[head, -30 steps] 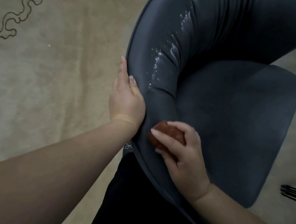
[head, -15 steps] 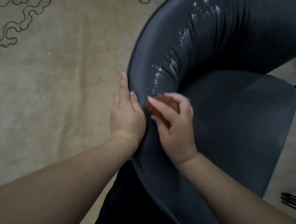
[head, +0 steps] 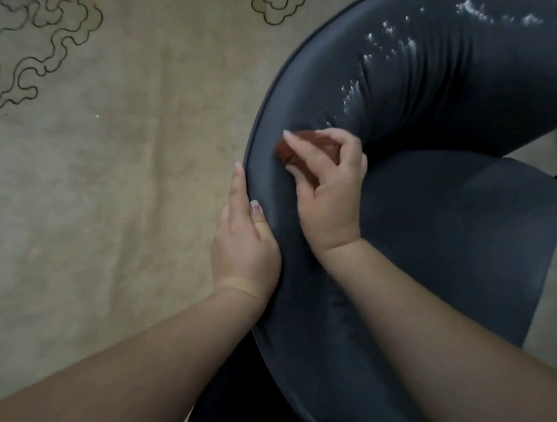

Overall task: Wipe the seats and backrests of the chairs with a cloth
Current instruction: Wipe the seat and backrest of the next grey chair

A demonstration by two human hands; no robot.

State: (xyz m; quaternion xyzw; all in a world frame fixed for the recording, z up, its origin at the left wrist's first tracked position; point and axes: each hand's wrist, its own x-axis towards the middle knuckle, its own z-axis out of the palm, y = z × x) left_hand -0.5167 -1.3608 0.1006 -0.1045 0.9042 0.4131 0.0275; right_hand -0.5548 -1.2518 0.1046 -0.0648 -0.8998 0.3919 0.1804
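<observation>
Here we are gripping the reddish cloth [head: 299,146] in our right hand [head: 329,194], pressing it on the chair backrest [head: 411,88], while our left hand [head: 245,241] is lying flat, fingers straight, against its rim.

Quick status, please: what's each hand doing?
Right hand grips red cloth, wiping backrest. Left hand braces its edge. White specks ahead.

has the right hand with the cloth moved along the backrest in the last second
Yes. The right hand, gripping the red cloth, has slid up the chair backrest, away from the person and toward the white streaks.
</observation>
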